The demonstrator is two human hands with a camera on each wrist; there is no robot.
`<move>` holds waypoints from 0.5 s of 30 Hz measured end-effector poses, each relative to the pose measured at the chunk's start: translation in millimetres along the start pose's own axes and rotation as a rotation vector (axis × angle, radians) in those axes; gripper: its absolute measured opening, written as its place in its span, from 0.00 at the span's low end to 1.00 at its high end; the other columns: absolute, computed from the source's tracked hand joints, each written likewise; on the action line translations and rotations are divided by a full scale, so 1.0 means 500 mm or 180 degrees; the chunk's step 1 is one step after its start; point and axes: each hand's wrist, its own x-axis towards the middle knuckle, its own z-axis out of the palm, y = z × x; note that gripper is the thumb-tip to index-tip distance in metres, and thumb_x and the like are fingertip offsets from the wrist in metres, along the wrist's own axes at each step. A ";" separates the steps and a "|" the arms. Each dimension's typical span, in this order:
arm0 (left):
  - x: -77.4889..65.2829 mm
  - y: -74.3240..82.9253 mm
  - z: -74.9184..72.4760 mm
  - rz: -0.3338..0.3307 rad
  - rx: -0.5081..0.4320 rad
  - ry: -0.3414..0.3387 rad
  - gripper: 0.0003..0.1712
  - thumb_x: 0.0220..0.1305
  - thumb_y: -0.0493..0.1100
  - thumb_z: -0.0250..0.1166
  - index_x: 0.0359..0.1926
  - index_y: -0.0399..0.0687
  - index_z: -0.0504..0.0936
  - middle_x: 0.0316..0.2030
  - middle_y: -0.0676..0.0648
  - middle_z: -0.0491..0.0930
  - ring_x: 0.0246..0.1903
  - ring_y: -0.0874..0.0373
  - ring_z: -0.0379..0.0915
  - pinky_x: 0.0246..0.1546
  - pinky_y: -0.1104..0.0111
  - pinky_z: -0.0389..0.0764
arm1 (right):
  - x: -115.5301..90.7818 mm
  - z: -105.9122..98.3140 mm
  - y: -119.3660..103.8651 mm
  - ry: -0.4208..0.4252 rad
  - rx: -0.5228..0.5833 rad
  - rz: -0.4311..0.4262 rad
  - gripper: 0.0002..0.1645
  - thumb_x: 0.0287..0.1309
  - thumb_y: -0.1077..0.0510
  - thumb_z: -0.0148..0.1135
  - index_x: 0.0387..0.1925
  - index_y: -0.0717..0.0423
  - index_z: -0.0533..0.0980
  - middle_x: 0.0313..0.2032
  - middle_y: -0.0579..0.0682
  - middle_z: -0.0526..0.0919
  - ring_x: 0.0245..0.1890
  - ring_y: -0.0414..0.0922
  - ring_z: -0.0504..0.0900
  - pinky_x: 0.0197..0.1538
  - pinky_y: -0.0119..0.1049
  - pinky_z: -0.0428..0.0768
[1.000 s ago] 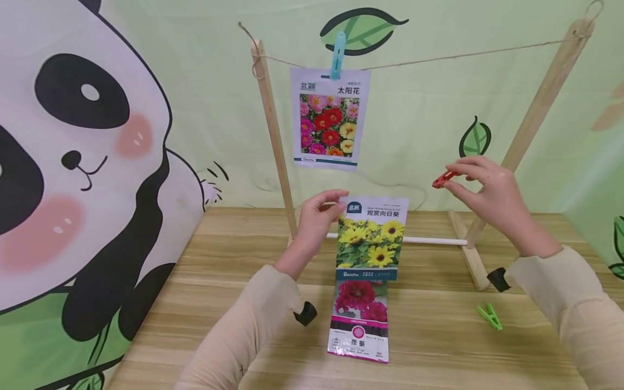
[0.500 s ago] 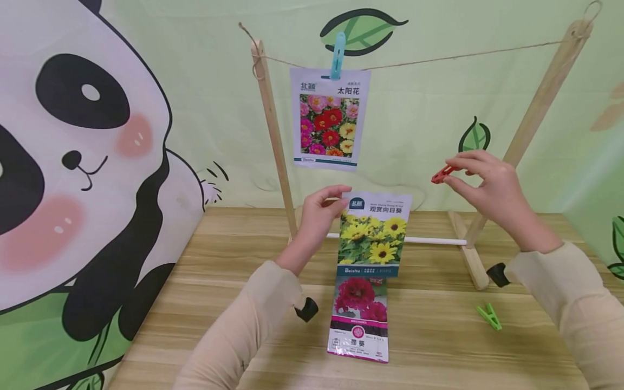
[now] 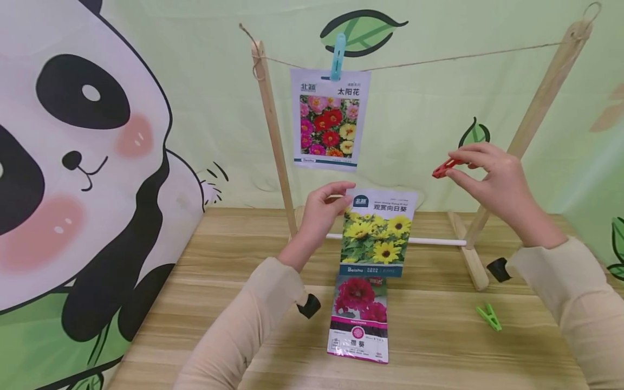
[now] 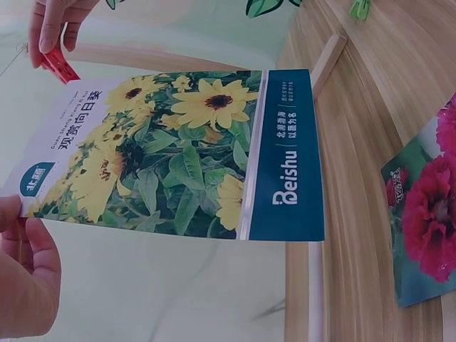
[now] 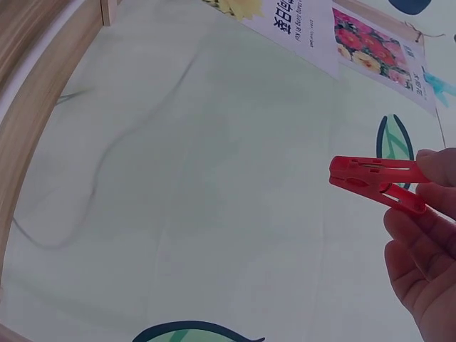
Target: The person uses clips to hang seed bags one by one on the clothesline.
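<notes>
My left hand (image 3: 324, 214) pinches the upper left edge of a seed packet with yellow sunflowers (image 3: 375, 235), held up above the table. In the left wrist view the sunflower packet (image 4: 178, 153) spans the middle, with thumb and fingers at its corner. To the right, my right hand (image 3: 499, 187) holds a red clothespin (image 3: 446, 168) by its handle end; in the right wrist view the clothespin's (image 5: 370, 178) jaws are closed on nothing. A seed packet with mixed flowers (image 3: 329, 119) hangs from the twine (image 3: 453, 56) under a light blue clothespin (image 3: 338, 57).
A seed packet with dark pink flowers (image 3: 359, 325) lies on the wooden table (image 3: 434, 346), its top overlapped by the sunflower packet. A green clothespin (image 3: 489, 317) lies at the right. Wooden posts (image 3: 275, 135) hold the twine, and a white rod (image 3: 434, 241) joins them low down.
The left hand has lifted the sunflower packet slightly up and to the right. My right hand has risen a little, still with the red clothespin.
</notes>
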 end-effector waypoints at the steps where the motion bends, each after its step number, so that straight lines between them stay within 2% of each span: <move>1: 0.000 0.001 0.000 -0.0011 -0.0006 -0.0003 0.15 0.58 0.35 0.57 0.48 0.42 0.77 0.39 0.47 0.72 0.36 0.61 0.71 0.35 0.74 0.75 | 0.000 0.000 0.001 -0.0001 -0.0009 0.0001 0.17 0.39 0.69 0.66 0.38 0.65 0.78 0.37 0.57 0.79 0.32 0.16 0.61 0.36 0.13 0.62; 5: 0.001 0.002 0.002 -0.0043 -0.0026 0.0001 0.14 0.58 0.36 0.58 0.47 0.44 0.78 0.38 0.49 0.72 0.36 0.61 0.71 0.36 0.74 0.76 | 0.001 0.000 0.003 0.0016 0.0000 -0.0004 0.17 0.39 0.69 0.66 0.37 0.66 0.78 0.36 0.57 0.79 0.32 0.16 0.60 0.36 0.13 0.62; 12: 0.006 0.007 0.006 -0.0016 -0.0024 0.0053 0.14 0.58 0.35 0.58 0.46 0.45 0.78 0.41 0.44 0.72 0.36 0.59 0.71 0.34 0.74 0.76 | 0.007 -0.004 0.001 0.0048 0.0003 -0.0033 0.16 0.40 0.69 0.66 0.37 0.66 0.78 0.35 0.57 0.79 0.33 0.16 0.61 0.36 0.12 0.62; 15: 0.009 0.011 0.009 -0.0002 -0.0049 0.0072 0.14 0.58 0.35 0.58 0.45 0.45 0.79 0.40 0.45 0.72 0.35 0.60 0.71 0.34 0.75 0.75 | 0.011 -0.007 -0.001 0.0031 0.0007 0.0000 0.16 0.42 0.68 0.65 0.38 0.66 0.78 0.37 0.57 0.79 0.34 0.16 0.61 0.37 0.11 0.62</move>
